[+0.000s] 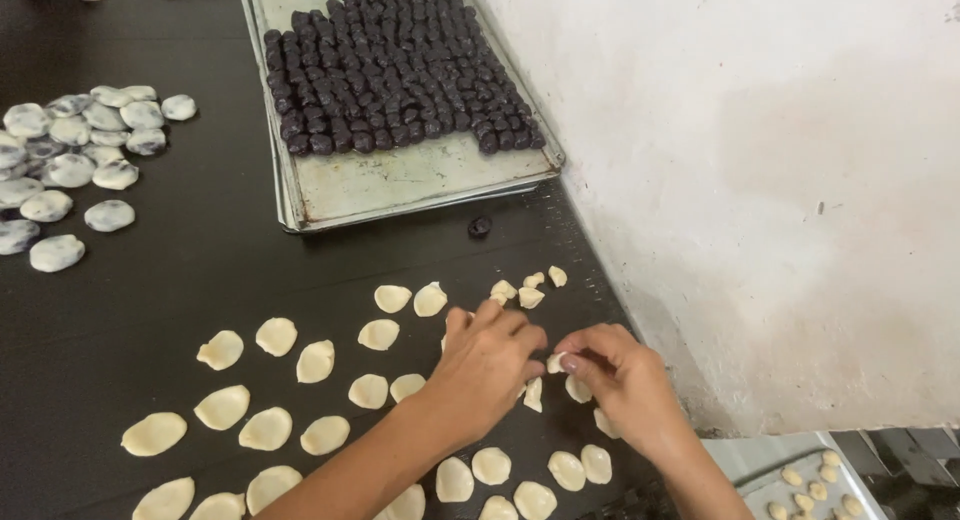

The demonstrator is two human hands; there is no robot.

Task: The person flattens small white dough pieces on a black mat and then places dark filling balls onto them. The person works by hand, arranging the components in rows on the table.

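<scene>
Both hands, left hand [490,365] and right hand [620,375], pinch one dough piece [555,362] below the one metal tray [400,180] of dark balls [390,65].

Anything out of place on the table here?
One dark ball lies alone on the black table, just off the tray that holds the rest in rows. Otherwise nothing stands out: both hands work a dough piece among the flat discs.

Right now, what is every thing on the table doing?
left hand: palm down, over the pale dough pieces
right hand: pinching a small dough piece
flat dough rounds: spread out on the black table
metal tray: partly filled with dark balls
filled pieces: heaped at left
</scene>
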